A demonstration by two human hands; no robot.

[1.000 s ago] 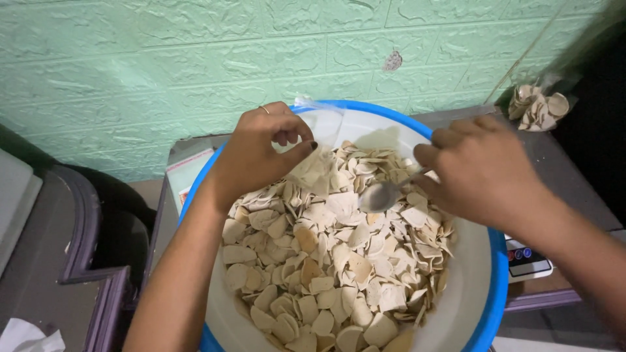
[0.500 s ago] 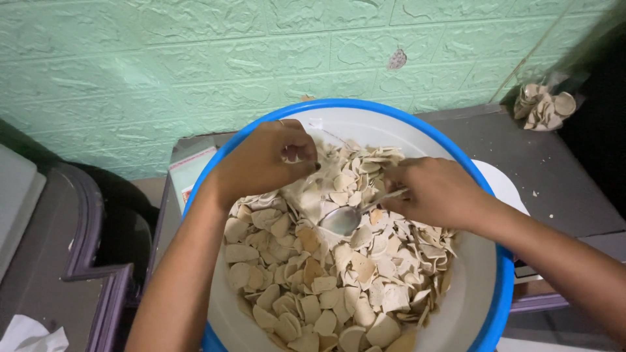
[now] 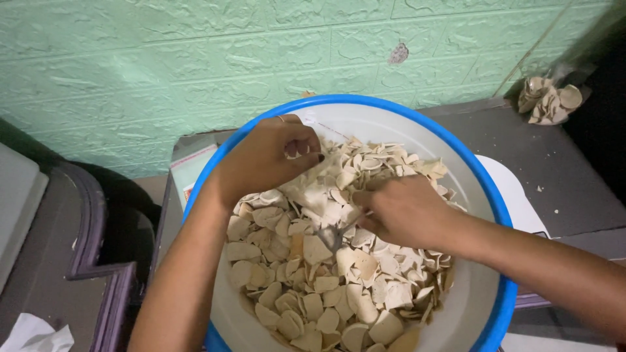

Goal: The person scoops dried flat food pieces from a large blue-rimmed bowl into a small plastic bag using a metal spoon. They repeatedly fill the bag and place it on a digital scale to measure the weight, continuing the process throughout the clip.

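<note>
Nearest you, the pale crackers (image 3: 326,287) lie heaped in the big white tub with a blue rim (image 3: 502,215), filling its near and middle part and banked toward the far side. They are thin, curled, dry discs, so expect them to weigh almost nothing, to slide over each other freely and to snap if you press down or squeeze. Take them from underneath or in loose handfuls, not by pinching one edge hard.

Your right hand (image 3: 407,212) sits low in the heap at the middle right, fingers curled shut around the handle of a metal spoon (image 3: 332,236) whose bowl pokes out to the left among the crackers. Scooping under the pile should be gentler than stabbing into it.

A little farther off, your left hand (image 3: 270,160) hovers at the far left of the tub, fingers bunched closed on what looks like the edge of a clear plastic bag (image 3: 312,184); the film is hard to make out against the crackers. That film will be limp and slippery, so a pinch at the rim is the sensible hold.

Beyond the tub, a dark table (image 3: 561,169) carries a small pile of the same crackers in a clear bag (image 3: 548,101) at the far right corner. Behind everything stands the green brick-pattern wall (image 3: 195,65).
</note>
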